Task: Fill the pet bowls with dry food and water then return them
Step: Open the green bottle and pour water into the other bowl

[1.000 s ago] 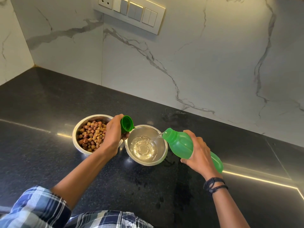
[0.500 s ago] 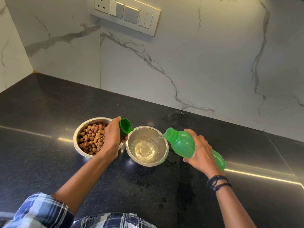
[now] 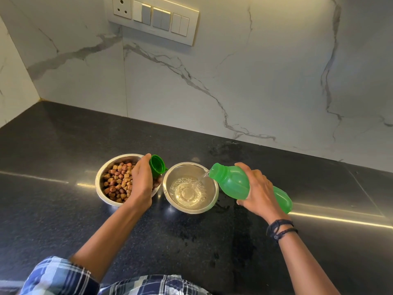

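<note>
- Right now the right hand is wrapped around the middle of the green bottle, fingers curled over its top side, and it holds the bottle tipped low.
- The bottle's long axis runs from its base, out to the right and nearer the person, up-left to its neck, whose mouth sits just at the right rim of the water bowl; a thin stream falls from mouth to bowl.
- The water bowl stands on the bench, partly filled, just beside the food bowl on its left, which is heaped with dry food.
- The left hand hovers over the food bowl's right edge, pinching the green cap between thumb and fingers, open side up.
- Judging by this, capping calls for righting the bottle so its neck meets the left hand, which is the nearer one.
</note>
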